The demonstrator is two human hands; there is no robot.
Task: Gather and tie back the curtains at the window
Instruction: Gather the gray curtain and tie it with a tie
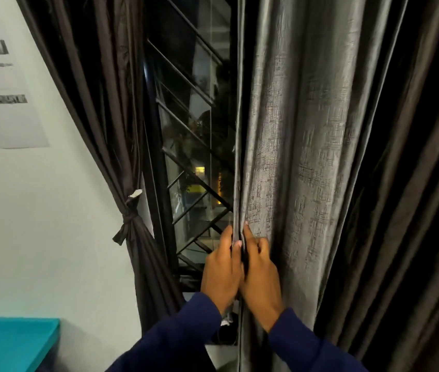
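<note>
Both hands, left [222,267] and right [260,272], pinch the curtain [293,157] edge running vertically between our thumbs; its loose bulk hangs to the right, nearer our right hand, so we judge gathering goes rightward, while the left panel [132,237] is tied.

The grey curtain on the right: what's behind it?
Left of the grey curtain, a dark window with diagonal bars shows. Both hands pinch the curtain's edge; whatever lies behind the cloth is covered.
</note>
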